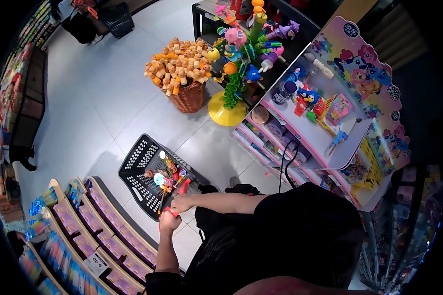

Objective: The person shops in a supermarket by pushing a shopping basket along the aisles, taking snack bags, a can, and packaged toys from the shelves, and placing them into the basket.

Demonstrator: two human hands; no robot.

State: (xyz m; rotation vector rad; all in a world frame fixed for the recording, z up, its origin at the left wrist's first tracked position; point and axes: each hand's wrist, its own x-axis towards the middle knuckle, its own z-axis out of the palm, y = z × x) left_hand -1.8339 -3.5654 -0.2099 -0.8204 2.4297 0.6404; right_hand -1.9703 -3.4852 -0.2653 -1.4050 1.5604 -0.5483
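A black plastic shopping basket [142,167] with a perforated wall stands on the floor in front of me. Several small colourful packaged items [168,178] lie inside it, too small to name. Both my hands are at the basket's near side, close together. My left hand [170,222] is wrapped round a red handle [184,187], part of which shows above the fingers. Just beside it, my right hand [182,202] also closes on this red handle. My fingers cover much of the handle, so where it joins the basket is hidden.
Curved tiered shelves [91,221] with packets are at lower left. A wicker basket [186,98] of plush-topped items and a yellow-based toy stand [226,110] are ahead. A pink display unit [325,147] stands right. Another person [79,27] is near a black basket [117,22].
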